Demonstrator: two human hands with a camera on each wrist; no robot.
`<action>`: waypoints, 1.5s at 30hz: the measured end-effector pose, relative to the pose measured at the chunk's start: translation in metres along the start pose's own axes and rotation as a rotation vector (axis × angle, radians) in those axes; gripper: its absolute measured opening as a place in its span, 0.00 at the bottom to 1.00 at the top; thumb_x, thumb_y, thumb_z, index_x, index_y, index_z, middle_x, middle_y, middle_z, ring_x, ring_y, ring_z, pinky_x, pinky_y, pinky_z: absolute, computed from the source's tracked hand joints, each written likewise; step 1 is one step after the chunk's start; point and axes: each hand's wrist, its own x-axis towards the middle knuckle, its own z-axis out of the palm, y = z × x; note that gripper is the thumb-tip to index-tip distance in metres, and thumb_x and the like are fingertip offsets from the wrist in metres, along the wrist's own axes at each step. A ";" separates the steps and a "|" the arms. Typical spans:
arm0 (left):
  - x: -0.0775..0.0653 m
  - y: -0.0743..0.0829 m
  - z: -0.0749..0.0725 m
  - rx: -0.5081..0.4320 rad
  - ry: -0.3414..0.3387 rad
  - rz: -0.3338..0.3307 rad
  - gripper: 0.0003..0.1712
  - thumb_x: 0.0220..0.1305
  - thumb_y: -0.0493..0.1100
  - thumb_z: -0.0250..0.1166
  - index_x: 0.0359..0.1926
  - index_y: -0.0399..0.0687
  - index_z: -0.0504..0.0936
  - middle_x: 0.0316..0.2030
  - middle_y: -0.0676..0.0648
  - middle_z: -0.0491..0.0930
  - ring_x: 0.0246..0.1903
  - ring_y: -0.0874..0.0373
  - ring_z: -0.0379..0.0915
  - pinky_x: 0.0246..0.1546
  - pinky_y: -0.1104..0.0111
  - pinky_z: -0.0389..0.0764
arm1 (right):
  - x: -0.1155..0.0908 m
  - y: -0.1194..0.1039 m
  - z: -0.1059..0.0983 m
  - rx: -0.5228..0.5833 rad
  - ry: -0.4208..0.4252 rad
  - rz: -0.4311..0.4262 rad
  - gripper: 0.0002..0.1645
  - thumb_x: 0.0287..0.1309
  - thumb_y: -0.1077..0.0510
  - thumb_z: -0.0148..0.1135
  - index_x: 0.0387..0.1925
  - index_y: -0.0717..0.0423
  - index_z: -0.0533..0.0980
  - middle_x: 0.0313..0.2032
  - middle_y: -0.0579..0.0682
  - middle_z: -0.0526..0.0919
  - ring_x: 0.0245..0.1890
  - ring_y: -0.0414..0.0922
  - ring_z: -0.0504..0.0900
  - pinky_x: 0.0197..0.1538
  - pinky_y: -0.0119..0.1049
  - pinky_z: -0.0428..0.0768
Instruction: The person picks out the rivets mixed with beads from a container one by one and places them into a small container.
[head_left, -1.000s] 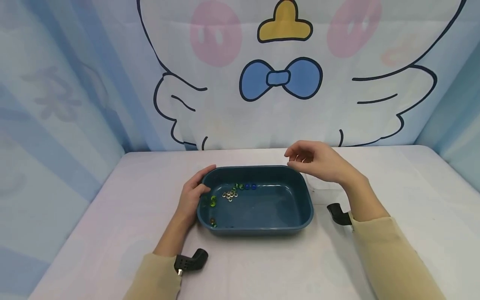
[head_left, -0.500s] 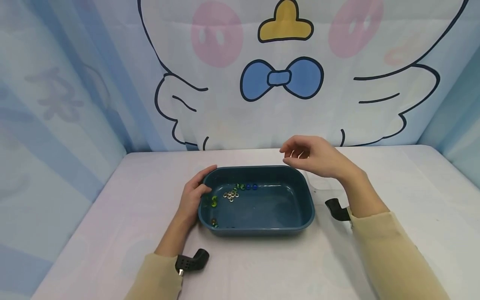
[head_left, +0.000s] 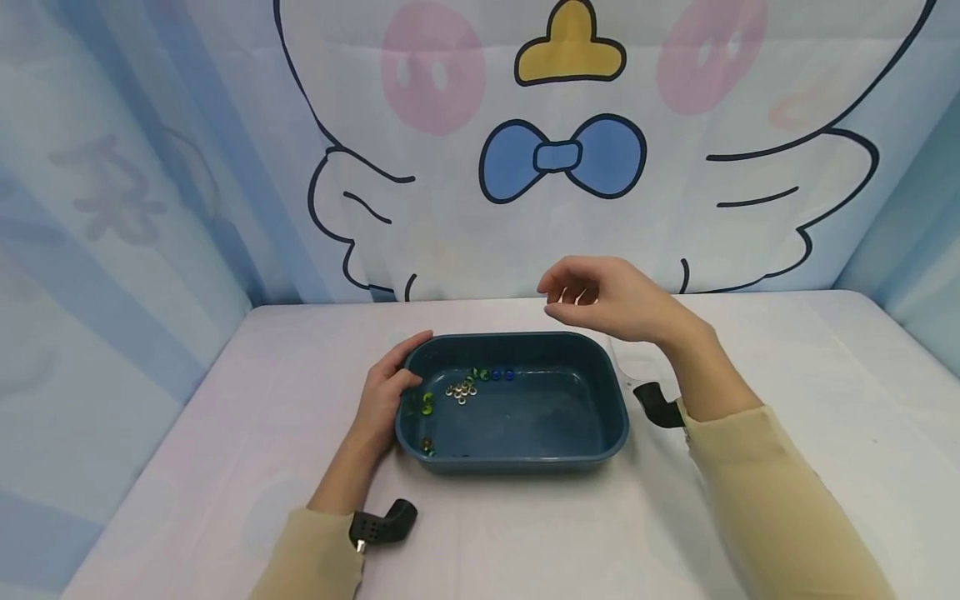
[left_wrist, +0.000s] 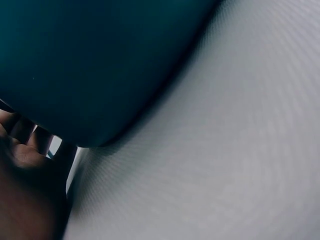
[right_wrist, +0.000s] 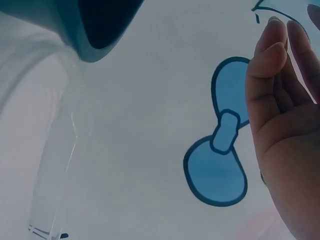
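A dark blue rectangular tray [head_left: 517,463] sits on the table with small marbles and rings inside. My left hand [head_left: 382,392] grips its left end, thumb over the rim and fingers along the outside. In the left wrist view the fingers [left_wrist: 30,150] lie partly hidden beside the tray wall. Green marbles [head_left: 427,404] and blue marbles [head_left: 509,375] rest near its left and back sides, with several small metallic rings [head_left: 461,391] between them. Above the tray's back right corner hovers my right hand [head_left: 611,300], fingers loosely bent; I see nothing held in it.
Right of the tray stands a clear plastic container [right_wrist: 60,145], partly hidden by the right wrist in the head view. A white cloth covers the table [head_left: 525,533]. Behind it hangs a printed curtain [head_left: 450,233] with a blue bow.
My right hand has moved left and up, from beside the tray's right corner to above its back edge. The left hand and the tray have stayed in place.
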 end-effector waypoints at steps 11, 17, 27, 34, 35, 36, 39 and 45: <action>0.000 -0.001 0.000 0.003 -0.004 0.008 0.37 0.56 0.26 0.47 0.70 0.38 0.70 0.70 0.42 0.67 0.69 0.51 0.61 0.70 0.56 0.58 | 0.013 -0.011 0.008 0.023 -0.025 -0.032 0.12 0.63 0.60 0.66 0.48 0.55 0.81 0.38 0.48 0.81 0.36 0.46 0.78 0.44 0.42 0.78; 0.000 -0.001 0.000 0.006 0.006 0.003 0.38 0.56 0.26 0.47 0.70 0.38 0.70 0.70 0.42 0.68 0.69 0.52 0.61 0.70 0.56 0.58 | 0.022 -0.016 0.016 0.036 -0.053 -0.074 0.12 0.62 0.62 0.66 0.48 0.56 0.81 0.39 0.48 0.82 0.37 0.46 0.78 0.45 0.42 0.79; -0.001 -0.001 -0.001 0.006 0.000 -0.001 0.38 0.56 0.26 0.47 0.70 0.37 0.70 0.70 0.41 0.67 0.69 0.51 0.62 0.70 0.56 0.58 | 0.032 -0.015 0.031 0.038 -0.117 -0.093 0.13 0.62 0.61 0.66 0.48 0.56 0.80 0.38 0.46 0.83 0.38 0.45 0.79 0.46 0.42 0.80; 0.000 -0.001 -0.001 0.002 0.003 0.003 0.37 0.56 0.26 0.47 0.70 0.37 0.70 0.70 0.42 0.68 0.69 0.52 0.62 0.69 0.56 0.58 | 0.037 -0.016 0.041 0.028 -0.170 -0.095 0.13 0.62 0.60 0.66 0.49 0.56 0.81 0.38 0.45 0.83 0.38 0.44 0.80 0.47 0.41 0.80; 0.000 -0.001 -0.001 0.002 0.004 0.003 0.37 0.56 0.26 0.47 0.70 0.37 0.70 0.70 0.42 0.68 0.69 0.52 0.62 0.69 0.57 0.58 | 0.038 -0.016 0.042 0.027 -0.174 -0.099 0.13 0.62 0.60 0.66 0.49 0.56 0.81 0.38 0.46 0.83 0.38 0.44 0.80 0.47 0.41 0.80; 0.000 0.000 -0.001 0.003 0.004 0.003 0.37 0.56 0.26 0.47 0.70 0.37 0.70 0.70 0.42 0.68 0.69 0.52 0.62 0.69 0.57 0.58 | 0.039 -0.016 0.043 0.026 -0.177 -0.100 0.13 0.62 0.60 0.66 0.48 0.56 0.81 0.38 0.46 0.83 0.38 0.44 0.80 0.47 0.41 0.80; 0.000 0.000 -0.001 0.001 0.004 0.001 0.37 0.56 0.26 0.47 0.70 0.37 0.70 0.70 0.42 0.68 0.69 0.52 0.62 0.70 0.57 0.58 | 0.041 -0.016 0.047 0.019 -0.187 -0.101 0.13 0.62 0.60 0.66 0.48 0.56 0.81 0.39 0.46 0.84 0.38 0.43 0.81 0.47 0.41 0.80; 0.000 -0.001 -0.002 0.003 0.001 0.005 0.37 0.57 0.27 0.47 0.70 0.38 0.70 0.69 0.42 0.68 0.68 0.51 0.63 0.69 0.56 0.59 | 0.045 -0.014 0.057 0.006 -0.240 -0.099 0.13 0.64 0.58 0.65 0.48 0.58 0.81 0.40 0.46 0.84 0.39 0.43 0.81 0.48 0.41 0.80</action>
